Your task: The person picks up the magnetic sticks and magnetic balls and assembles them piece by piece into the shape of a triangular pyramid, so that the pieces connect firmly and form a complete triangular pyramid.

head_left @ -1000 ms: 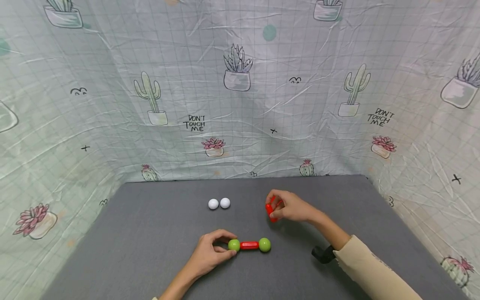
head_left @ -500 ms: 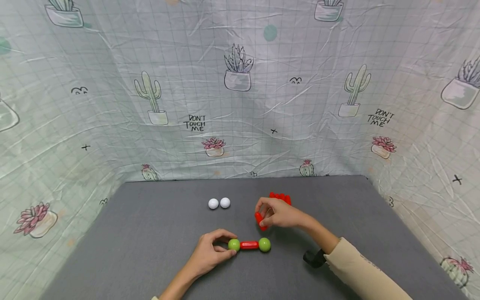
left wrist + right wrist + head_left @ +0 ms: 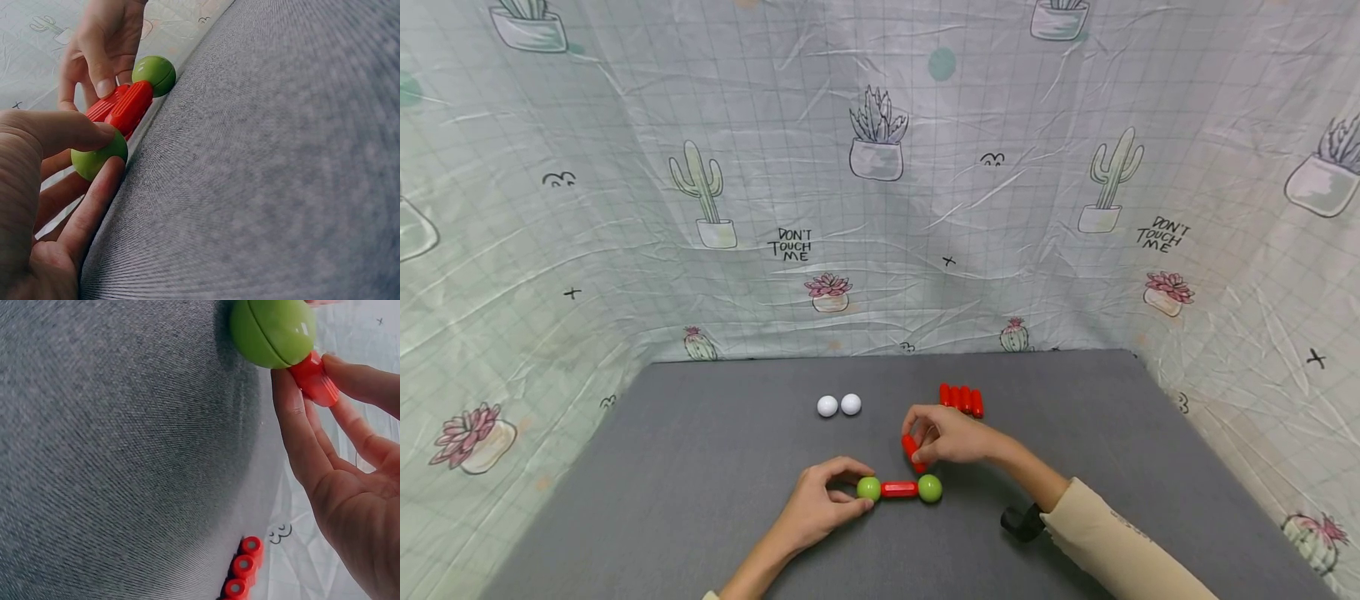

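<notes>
On the grey table a red magnetic rod (image 3: 899, 489) joins a left green ball (image 3: 868, 489) and a right green ball (image 3: 929, 489). My left hand (image 3: 820, 504) pinches the left ball between thumb and fingers, as the left wrist view shows from close up. Just behind this piece, my right hand (image 3: 953, 435) holds a second red rod (image 3: 912, 452) at a slant between thumb and fingertips. In the right wrist view that held rod (image 3: 317, 382) overlaps the right green ball (image 3: 273, 331), which partly covers its end.
Several red rods (image 3: 961, 399) lie side by side behind my right hand. Two white balls, one on the left (image 3: 827, 407) and one on the right (image 3: 851, 404), sit further back. A patterned cloth (image 3: 880, 217) rises behind the table and along its sides.
My right hand has carried its red rod leftward and toward me, away from the row of rods, which is now uncovered. The left hand and the green-ended piece stay put.
</notes>
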The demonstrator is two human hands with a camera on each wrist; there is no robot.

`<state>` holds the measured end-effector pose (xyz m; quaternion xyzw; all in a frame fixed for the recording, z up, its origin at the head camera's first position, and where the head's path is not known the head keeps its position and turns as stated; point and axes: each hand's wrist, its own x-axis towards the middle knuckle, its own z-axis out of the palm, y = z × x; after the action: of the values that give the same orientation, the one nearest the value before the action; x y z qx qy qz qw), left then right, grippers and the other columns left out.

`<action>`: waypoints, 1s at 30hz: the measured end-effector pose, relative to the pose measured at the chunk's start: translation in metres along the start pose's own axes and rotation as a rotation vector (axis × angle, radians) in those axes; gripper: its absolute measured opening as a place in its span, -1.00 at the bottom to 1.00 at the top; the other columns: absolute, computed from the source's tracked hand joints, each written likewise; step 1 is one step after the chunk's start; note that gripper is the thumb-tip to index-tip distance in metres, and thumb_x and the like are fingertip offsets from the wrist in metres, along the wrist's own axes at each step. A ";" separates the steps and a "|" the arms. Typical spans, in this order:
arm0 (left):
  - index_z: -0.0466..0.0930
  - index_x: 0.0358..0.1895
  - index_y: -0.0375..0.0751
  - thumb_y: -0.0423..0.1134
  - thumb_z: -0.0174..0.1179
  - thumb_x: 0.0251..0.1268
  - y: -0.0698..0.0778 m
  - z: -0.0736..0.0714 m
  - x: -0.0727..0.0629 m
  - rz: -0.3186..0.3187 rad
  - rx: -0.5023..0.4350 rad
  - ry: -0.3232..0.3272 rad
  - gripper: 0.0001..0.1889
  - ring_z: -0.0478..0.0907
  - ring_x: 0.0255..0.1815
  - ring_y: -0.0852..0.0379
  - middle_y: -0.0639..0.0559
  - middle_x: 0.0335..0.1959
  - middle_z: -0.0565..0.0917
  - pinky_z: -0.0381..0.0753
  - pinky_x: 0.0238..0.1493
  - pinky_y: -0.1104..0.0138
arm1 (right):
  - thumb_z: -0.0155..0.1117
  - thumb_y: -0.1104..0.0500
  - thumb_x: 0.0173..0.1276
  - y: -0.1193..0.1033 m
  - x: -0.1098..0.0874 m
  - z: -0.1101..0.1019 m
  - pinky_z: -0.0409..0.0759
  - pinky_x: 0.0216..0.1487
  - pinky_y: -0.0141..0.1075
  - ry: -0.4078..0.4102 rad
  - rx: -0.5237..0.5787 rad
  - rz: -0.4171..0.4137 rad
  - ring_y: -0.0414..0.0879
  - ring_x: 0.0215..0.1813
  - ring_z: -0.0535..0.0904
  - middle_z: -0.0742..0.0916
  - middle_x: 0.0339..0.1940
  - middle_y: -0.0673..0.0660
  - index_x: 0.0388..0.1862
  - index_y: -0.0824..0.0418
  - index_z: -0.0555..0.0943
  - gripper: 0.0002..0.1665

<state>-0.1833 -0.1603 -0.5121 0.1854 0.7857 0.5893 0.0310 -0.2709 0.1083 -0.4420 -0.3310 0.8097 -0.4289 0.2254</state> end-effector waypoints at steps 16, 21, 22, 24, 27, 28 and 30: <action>0.72 0.03 -0.21 -0.35 0.53 0.11 0.001 0.000 0.000 0.022 0.005 0.006 -0.62 0.73 -0.13 0.23 -0.10 -0.07 0.78 0.79 -0.20 0.37 | 0.37 0.36 0.29 0.001 -0.002 0.003 0.74 -0.17 -0.08 -0.018 0.033 0.021 -0.09 -0.29 0.66 0.72 -0.24 0.22 0.04 0.31 0.56 -0.66; 0.72 0.03 -0.22 -0.35 0.53 0.11 0.001 0.000 0.000 0.033 0.006 0.004 -0.62 0.73 -0.13 0.24 -0.11 -0.08 0.78 0.79 -0.20 0.37 | 0.34 0.36 0.29 0.003 -0.002 0.003 0.73 -0.17 -0.10 -0.023 0.033 0.039 -0.08 -0.29 0.65 0.72 -0.21 0.22 0.07 0.31 0.57 -0.64; 0.72 0.03 -0.22 -0.35 0.53 0.11 0.002 0.000 0.000 0.034 0.006 0.004 -0.62 0.72 -0.13 0.24 -0.11 -0.08 0.77 0.79 -0.20 0.37 | 0.33 0.36 0.29 0.004 -0.002 0.003 0.73 -0.17 -0.11 -0.023 0.029 0.040 -0.08 -0.30 0.65 0.72 -0.20 0.22 0.08 0.31 0.57 -0.63; 0.72 0.04 -0.22 -0.35 0.53 0.11 0.002 0.000 0.000 0.034 0.003 0.003 -0.62 0.73 -0.13 0.24 -0.11 -0.08 0.77 0.79 -0.20 0.37 | 0.33 0.35 0.28 0.005 -0.002 0.003 0.71 -0.18 -0.13 -0.022 0.025 0.040 -0.08 -0.30 0.65 0.72 -0.20 0.22 0.09 0.30 0.57 -0.62; 0.72 0.04 -0.22 -0.35 0.53 0.11 0.002 0.000 0.000 0.032 -0.001 0.004 -0.62 0.73 -0.12 0.23 -0.10 -0.07 0.77 0.79 -0.20 0.37 | 0.32 0.35 0.29 0.006 -0.003 0.003 0.70 -0.19 -0.16 -0.022 0.026 0.041 -0.08 -0.29 0.64 0.72 -0.18 0.23 0.11 0.31 0.57 -0.61; 0.72 0.04 -0.22 -0.35 0.53 0.11 0.002 0.000 0.000 0.030 -0.002 0.004 -0.62 0.73 -0.12 0.22 -0.11 -0.07 0.78 0.79 -0.20 0.37 | 0.31 0.35 0.29 0.007 -0.003 0.003 0.70 -0.19 -0.16 -0.023 0.027 0.042 -0.08 -0.29 0.64 0.72 -0.18 0.23 0.12 0.31 0.57 -0.60; 0.72 0.04 -0.22 -0.36 0.53 0.11 0.002 0.000 0.000 0.027 -0.002 0.005 -0.62 0.73 -0.11 0.22 -0.10 -0.07 0.78 0.79 -0.20 0.37 | 0.31 0.34 0.31 0.007 -0.003 0.002 0.70 -0.19 -0.18 -0.026 0.033 0.046 -0.09 -0.29 0.64 0.72 -0.16 0.23 0.13 0.31 0.56 -0.60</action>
<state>-0.1825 -0.1601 -0.5098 0.1944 0.7825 0.5911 0.0213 -0.2700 0.1119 -0.4491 -0.3140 0.8068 -0.4327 0.2513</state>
